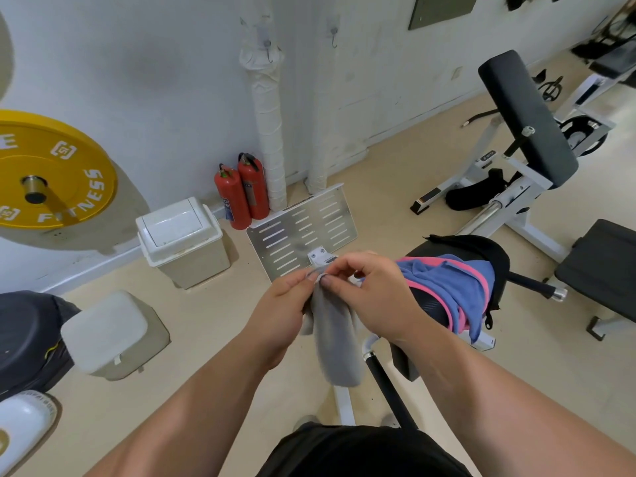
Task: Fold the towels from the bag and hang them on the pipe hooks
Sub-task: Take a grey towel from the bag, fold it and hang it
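Both the left hand (280, 304) and the right hand (373, 292) are pinching the top of a folded grey towel (335, 342), which is hanging just left of the black bag (481, 246) holding a blue towel (454, 287).

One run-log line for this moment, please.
left hand, right hand: pinch grey towel top | blue towel: in black bag | hooks: bare
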### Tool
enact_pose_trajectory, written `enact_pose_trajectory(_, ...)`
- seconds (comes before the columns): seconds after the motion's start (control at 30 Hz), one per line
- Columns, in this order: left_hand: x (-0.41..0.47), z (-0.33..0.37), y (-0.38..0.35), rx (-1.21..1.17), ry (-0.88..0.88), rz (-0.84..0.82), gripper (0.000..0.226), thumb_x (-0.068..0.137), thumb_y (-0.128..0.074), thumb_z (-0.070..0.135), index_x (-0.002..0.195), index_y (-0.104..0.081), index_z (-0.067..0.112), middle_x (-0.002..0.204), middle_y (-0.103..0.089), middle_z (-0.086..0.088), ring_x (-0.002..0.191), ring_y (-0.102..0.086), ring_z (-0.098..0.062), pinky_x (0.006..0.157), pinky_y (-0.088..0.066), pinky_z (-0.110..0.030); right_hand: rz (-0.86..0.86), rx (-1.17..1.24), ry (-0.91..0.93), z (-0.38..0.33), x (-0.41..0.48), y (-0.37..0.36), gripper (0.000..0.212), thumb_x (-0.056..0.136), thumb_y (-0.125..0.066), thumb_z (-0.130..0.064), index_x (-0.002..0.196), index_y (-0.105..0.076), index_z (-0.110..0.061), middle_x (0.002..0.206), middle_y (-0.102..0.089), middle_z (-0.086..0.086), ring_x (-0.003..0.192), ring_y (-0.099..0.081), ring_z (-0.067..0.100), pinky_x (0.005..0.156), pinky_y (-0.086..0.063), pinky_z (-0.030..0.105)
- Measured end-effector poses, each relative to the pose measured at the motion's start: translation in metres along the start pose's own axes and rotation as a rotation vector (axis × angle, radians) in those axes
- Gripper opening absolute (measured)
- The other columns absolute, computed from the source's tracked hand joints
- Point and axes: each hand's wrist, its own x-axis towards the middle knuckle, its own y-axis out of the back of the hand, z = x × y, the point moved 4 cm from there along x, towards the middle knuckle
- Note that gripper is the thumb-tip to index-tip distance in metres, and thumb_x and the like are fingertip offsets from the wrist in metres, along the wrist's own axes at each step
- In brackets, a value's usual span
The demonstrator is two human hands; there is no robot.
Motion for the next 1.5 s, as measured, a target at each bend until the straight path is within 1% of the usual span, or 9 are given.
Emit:
enact_pose_trajectory(0.23, -0.008, 0.004, -0.007, 0.052, -0.084, -0.044, 0.032, 0.101, -0.049, 0.033, 0.109, -0.076, 0.019, 0.108, -0.075, -0.010, 0.100, -0.066, -0.016, 0.093, -0.051, -0.034, 0.054, 0.041, -0.027, -0.002, -0.002, 0.002, 0.008, 0.079, -0.079, -0.012, 0.078, -0.071, -0.014, 0.071, -0.066, -0.010, 0.072, -0.059, 0.012, 0.067, -0.050, 0.026)
enact_pose_trajectory(0.5, -0.003, 0.017, 0.001, 0.190, -0.157, 0.140, 0.033, 0.107, -0.045, 0.015, 0.103, -0.077, 0.020, 0.098, -0.078, -0.002, 0.099, -0.069, -0.022, 0.088, -0.052, -0.030, 0.040, -0.027, 0.025, -0.003, 0.001, -0.003, 0.013, 0.084, -0.078, -0.023, 0.085, -0.065, -0.021, 0.073, -0.057, -0.014, 0.080, -0.054, 0.010, 0.069, -0.041, 0.019)
enact_pose_trajectory(0.6, 0.003, 0.024, 0.014, 0.244, -0.180, 0.249, 0.032, 0.107, -0.043, 0.021, 0.100, -0.074, 0.024, 0.096, -0.075, -0.001, 0.092, -0.065, -0.018, 0.083, -0.049, -0.030, -0.078, -0.134, 0.043, 0.001, 0.000, -0.011, 0.016, 0.080, -0.078, -0.028, 0.090, -0.065, -0.025, 0.078, -0.061, -0.012, 0.084, -0.053, 0.013, 0.076, -0.042, 0.026)
enact_pose_trajectory(0.73, 0.016, 0.034, 0.038, 0.285, -0.226, 0.355, 0.027, 0.107, -0.043, 0.023, 0.097, -0.068, 0.021, 0.083, -0.069, 0.008, 0.072, -0.056, 0.003, 0.066, -0.042, -0.013, -0.259, -0.392, 0.053, 0.021, -0.006, -0.027, 0.025, 0.082, -0.068, -0.041, 0.074, -0.060, -0.019, 0.074, -0.058, 0.001, 0.079, -0.050, 0.024, 0.075, -0.042, 0.040)
enact_pose_trajectory(0.87, 0.028, 0.039, 0.059, 0.236, -0.281, 0.420, 0.028, 0.108, -0.042, 0.019, 0.094, -0.066, 0.015, 0.078, -0.068, 0.010, 0.072, -0.058, -0.001, 0.070, -0.046, -0.016, -0.572, -0.731, 0.066, 0.052, -0.021, -0.047, 0.034, 0.087, -0.052, -0.044, 0.062, -0.047, -0.022, 0.075, -0.054, 0.003, 0.084, -0.043, 0.026, 0.074, -0.035, 0.037)
enact_pose_trajectory(0.97, 0.034, 0.040, 0.078, 0.219, -0.288, 0.496, 0.031, 0.107, -0.043, 0.020, 0.083, -0.062, 0.023, 0.073, -0.063, 0.009, 0.069, -0.053, -0.005, 0.071, -0.045, -0.025, -0.688, -0.872, 0.054, 0.078, -0.031, -0.045, 0.034, 0.093, -0.048, -0.049, 0.086, -0.070, -0.024, 0.094, -0.053, 0.000, 0.095, -0.047, 0.026, 0.082, -0.039, 0.038)
enact_pose_trajectory(1.03, 0.037, 0.040, 0.089, 0.243, -0.268, 0.542, 0.031, 0.107, -0.044, 0.022, 0.081, -0.061, 0.025, 0.070, -0.058, 0.010, 0.067, -0.049, -0.006, 0.067, -0.042, -0.026, -0.649, -0.845, 0.004, 0.090, -0.032, -0.034, 0.034, 0.093, -0.050, -0.052, 0.097, -0.073, -0.027, 0.098, -0.052, -0.002, 0.098, -0.048, 0.024, 0.080, -0.039, 0.038)
enact_pose_trajectory(1.3, 0.043, 0.020, 0.121, 0.223, -0.119, 0.590, 0.033, 0.106, -0.048, 0.024, 0.096, -0.059, -0.006, 0.082, -0.049, -0.008, 0.079, -0.039, -0.019, 0.070, -0.031, -0.034, -0.241, -0.369, -0.268, 0.093, 0.003, 0.048, 0.031, 0.092, -0.064, -0.041, 0.072, -0.060, -0.019, 0.067, -0.057, 0.002, 0.065, -0.049, 0.013, 0.061, -0.040, 0.031)
enact_pose_trajectory(1.5, 0.046, 0.022, 0.108, 0.219, -0.121, 0.468, 0.028, 0.106, -0.050, 0.020, 0.098, -0.072, 0.004, 0.076, -0.064, 0.004, 0.070, -0.051, -0.012, 0.072, -0.042, -0.033, 0.026, 0.073, -0.412, 0.075, 0.013, 0.091, 0.024, 0.086, -0.078, -0.023, 0.072, -0.065, -0.008, 0.060, -0.055, 0.004, 0.057, -0.046, 0.013, 0.060, -0.040, 0.030)
